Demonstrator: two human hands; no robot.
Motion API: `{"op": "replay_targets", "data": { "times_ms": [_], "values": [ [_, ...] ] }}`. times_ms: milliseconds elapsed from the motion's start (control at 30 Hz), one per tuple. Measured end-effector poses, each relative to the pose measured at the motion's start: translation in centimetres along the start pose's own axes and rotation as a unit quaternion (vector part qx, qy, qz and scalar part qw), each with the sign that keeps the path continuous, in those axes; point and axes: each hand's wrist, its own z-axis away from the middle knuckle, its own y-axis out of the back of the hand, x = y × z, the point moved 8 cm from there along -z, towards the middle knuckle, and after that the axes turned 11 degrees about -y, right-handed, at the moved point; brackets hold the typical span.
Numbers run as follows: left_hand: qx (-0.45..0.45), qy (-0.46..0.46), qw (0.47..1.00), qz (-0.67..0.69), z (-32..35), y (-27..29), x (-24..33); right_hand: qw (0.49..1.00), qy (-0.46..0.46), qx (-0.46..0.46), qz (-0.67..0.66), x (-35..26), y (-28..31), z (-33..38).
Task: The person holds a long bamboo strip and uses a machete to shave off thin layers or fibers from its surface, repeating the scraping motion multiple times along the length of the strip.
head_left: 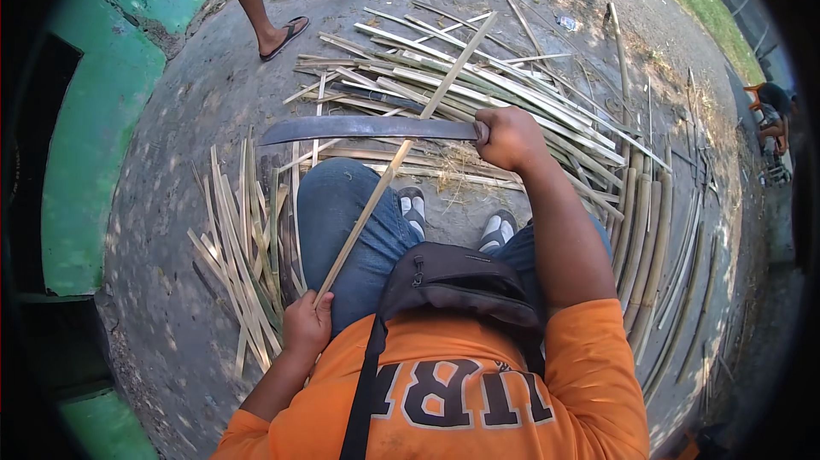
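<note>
My left hand is closed around the near end of a long, thin bamboo strip, down by my left thigh. The strip slants up and away to the right, over my knee. In my right hand is the handle of a machete, held out in front of my knees. Its long, dark blade points left and lies across the strip, above it in the picture; whether the edge bites into the bamboo I cannot tell.
A heap of split bamboo strips lies ahead of my feet. More strips lie to my left, and thicker bamboo poles to my right. Another person's sandaled foot is at the far left, near a green wall. Someone sits at far right.
</note>
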Motion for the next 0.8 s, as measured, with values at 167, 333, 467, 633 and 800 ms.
{"op": "replay_targets", "data": {
  "times_ms": [167, 333, 467, 633, 800],
  "values": [
    [0.0, -0.006, 1.0, 0.0, -0.3, 0.1, 0.4, 0.993, -0.012, 0.096, -0.063, 4.1, 0.7, -0.1],
    [-0.004, 0.003, 1.0, -0.001, 0.0, -0.1, 0.5, 0.989, -0.004, 0.126, -0.072, 2.8, 2.6, 0.6],
    [-0.011, 0.009, 1.0, -0.009, 0.1, -0.3, 0.6, 0.999, 0.004, 0.002, -0.053, -0.9, 2.9, 1.7],
    [0.0, -0.004, 1.0, -0.021, 0.4, -0.6, 0.0, 0.994, -0.003, -0.107, 0.03, -2.8, 1.7, 2.0],
    [0.01, -0.005, 1.0, -0.026, 0.4, -0.6, -0.3, 0.99, -0.055, -0.123, 0.041, -2.1, 1.0, 1.5]
  ]
}}
